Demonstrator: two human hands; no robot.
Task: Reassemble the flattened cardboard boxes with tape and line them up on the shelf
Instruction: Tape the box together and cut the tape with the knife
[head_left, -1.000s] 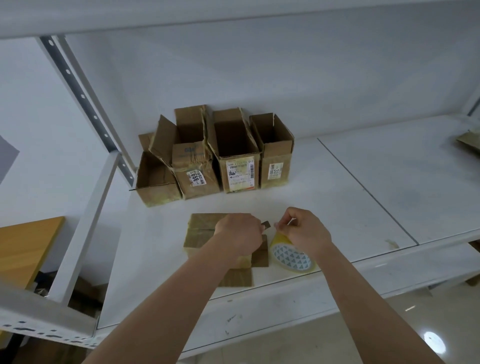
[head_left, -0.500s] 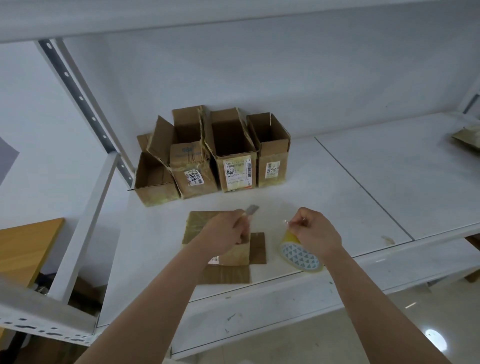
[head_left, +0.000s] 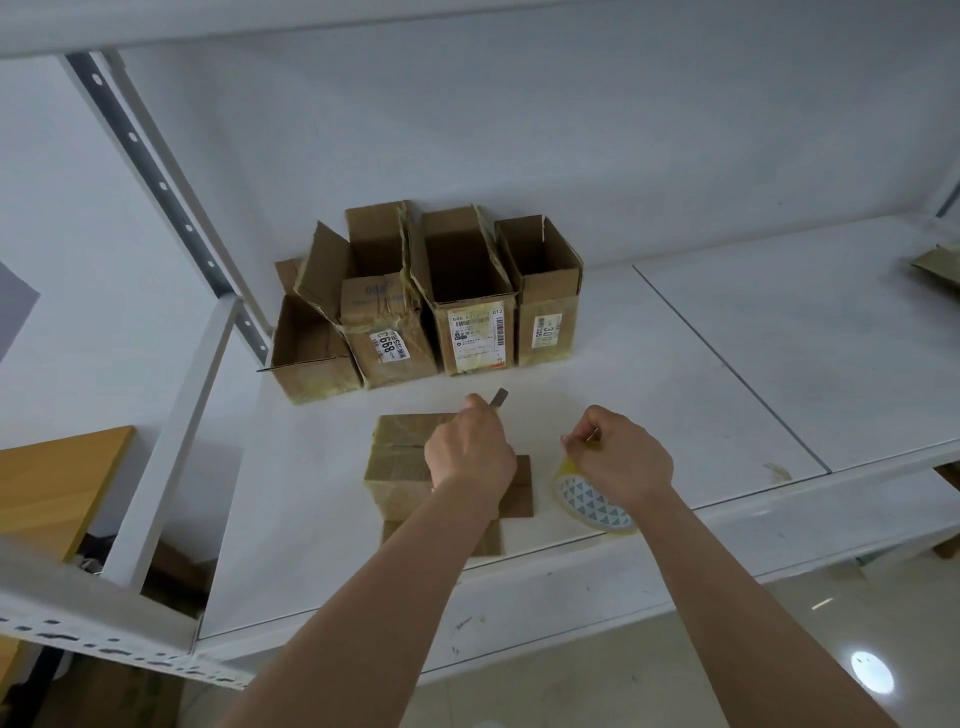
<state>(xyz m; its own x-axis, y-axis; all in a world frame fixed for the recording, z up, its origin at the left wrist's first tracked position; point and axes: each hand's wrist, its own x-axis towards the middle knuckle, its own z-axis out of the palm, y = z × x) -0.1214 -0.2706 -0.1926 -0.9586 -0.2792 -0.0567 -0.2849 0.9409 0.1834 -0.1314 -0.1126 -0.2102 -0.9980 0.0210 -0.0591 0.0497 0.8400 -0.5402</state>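
white metal shelving fills the view, with a pale wall behind it. the shelf (head_left: 649, 364) carries 4 reassembled boxes (head_left: 431, 306) in a row against the back wall, tops open, touching or nearly touching each other.

the working box (head_left: 400, 457) lies near the front edge of the shelf, taped face up, with loose flaps spread on the shelf under and beside it. the left hand (head_left: 470, 457) hovers over its right part, fingers curled round a small cutter blade (head_left: 500, 399) that sticks up past the knuckles. the right hand (head_left: 618, 457) pinches the free end of the tape; the strip itself is too thin to see clearly. the tape roll (head_left: 592, 501) stands on edge under that hand, just beside the box.

handling judgement:
- the box appears light, thin and worn. it likely dents under a squeeze. hold it by 2 opposite walls near the corners, not by the flaps.
- the tape is probably sticky and limp. keep it taut between roll and fingertips, or it may fold onto itself.
- the roll is stiff. grip it by the rim or through the core.
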